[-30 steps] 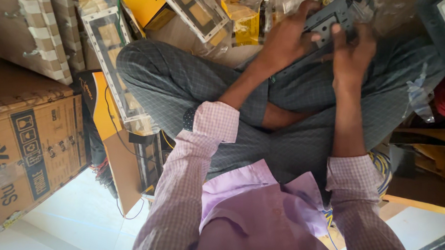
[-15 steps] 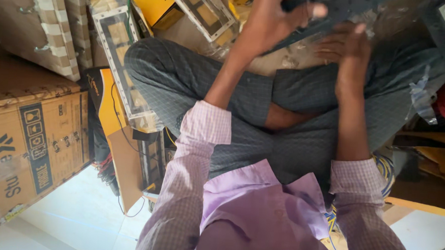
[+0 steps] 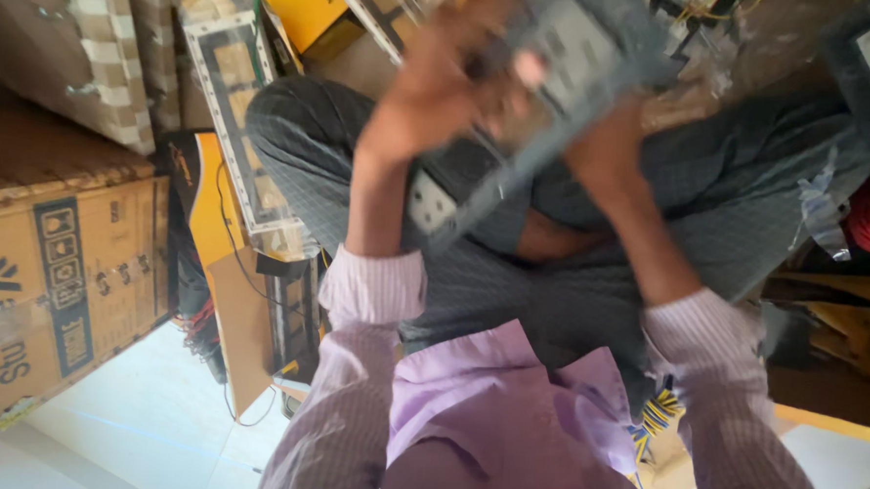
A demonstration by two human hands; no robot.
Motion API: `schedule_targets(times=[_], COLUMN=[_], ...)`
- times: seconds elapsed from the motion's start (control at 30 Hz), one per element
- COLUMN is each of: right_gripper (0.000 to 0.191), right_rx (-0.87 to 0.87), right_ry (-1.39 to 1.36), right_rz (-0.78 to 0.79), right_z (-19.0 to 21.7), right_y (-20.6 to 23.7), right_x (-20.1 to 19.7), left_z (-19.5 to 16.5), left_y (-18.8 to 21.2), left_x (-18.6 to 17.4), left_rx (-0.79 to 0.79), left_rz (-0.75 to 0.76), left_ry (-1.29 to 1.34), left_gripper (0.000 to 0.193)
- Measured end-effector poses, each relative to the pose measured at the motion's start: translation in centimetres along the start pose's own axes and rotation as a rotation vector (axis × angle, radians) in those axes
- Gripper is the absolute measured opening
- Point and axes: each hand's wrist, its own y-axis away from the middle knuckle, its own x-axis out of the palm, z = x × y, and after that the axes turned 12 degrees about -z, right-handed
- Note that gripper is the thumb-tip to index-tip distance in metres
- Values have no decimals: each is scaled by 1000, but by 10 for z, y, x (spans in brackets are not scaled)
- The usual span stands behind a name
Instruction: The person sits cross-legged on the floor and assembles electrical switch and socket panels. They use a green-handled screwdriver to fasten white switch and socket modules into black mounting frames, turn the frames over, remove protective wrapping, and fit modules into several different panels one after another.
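Both hands hold a flat grey plastic panel [image 3: 549, 93] up over the lap. The left hand [image 3: 442, 88] wraps its top edge. The right hand [image 3: 605, 154] is under it, grip hidden. A brown cardboard box [image 3: 52, 286] sits nearby.

Both hands grip a grey switch panel [image 3: 549, 103]: left hand [image 3: 441, 98] at nine o'clock, right hand [image 3: 605, 149] beneath; cardboard box [image 3: 52, 277] lies at eight o'clock.

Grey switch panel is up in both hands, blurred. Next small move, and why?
Probably steady the grey rectangular switch panel before doing anything finer. It sits tilted and motion-blurred above the lap. The left hand wraps its upper edge; the right hand is mostly hidden beneath it, so that grip cannot be judged. A white switch insert shows at the lower end.
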Motion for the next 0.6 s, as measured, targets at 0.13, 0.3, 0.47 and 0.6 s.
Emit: schedule_targets(times=[0.13,0.3,0.47,0.6], right_gripper=[44,19,27,35], right_rx=[-252,-62,437,468], right_ry=[314,117,-738,-780], right_rz=[-52,91,195,176], right_z=[18,-22,-46,-54], right_y=[-26,-47,-51,-47], right_x=[38,-10,-99,-124], left_z=[11,77,129,134], left_y=[29,63,54,15], left_x=[49,96,128,131], left_rx=[40,474,560,413], left_rz=[404,425,336,495], left_ry=[-36,-340,-498,-743], left_gripper=[58,33,23,34])
